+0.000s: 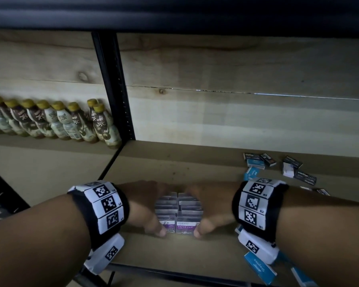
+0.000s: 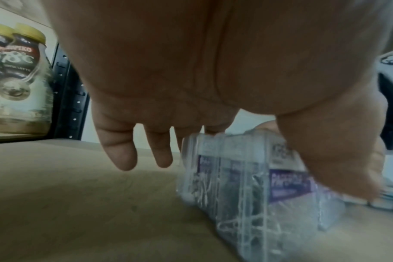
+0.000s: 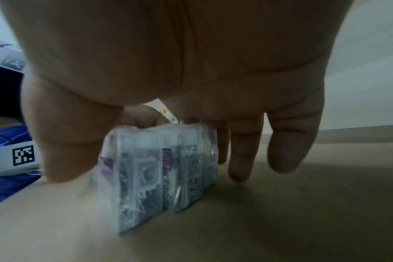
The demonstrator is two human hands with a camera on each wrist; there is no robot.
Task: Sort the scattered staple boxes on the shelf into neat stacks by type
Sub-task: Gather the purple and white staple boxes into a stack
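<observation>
Hands: left hand (image 1: 145, 206) and right hand (image 1: 212, 206) squeeze the paper clip boxes (image 1: 178, 212) from either side, thumbs at front, fingers fairly straight.
Where: block sits on the shelf (image 1: 184, 162); staple boxes (image 1: 278, 164) scattered off to the right.
Risk: slick clear plastic, probably slips or fans apart if pressure's uneven.
Feel: hard little rectangular cases, glossy; shelf board matte.

I have both forearms reaching forward toward twelve o'clock, each wrist wrapped in a marker-tagged band. My left hand (image 1: 145, 206) and right hand (image 1: 211, 206) face each other, palms inward, fingers extended downward, thumbs nearest me at six o'clock.
</observation>
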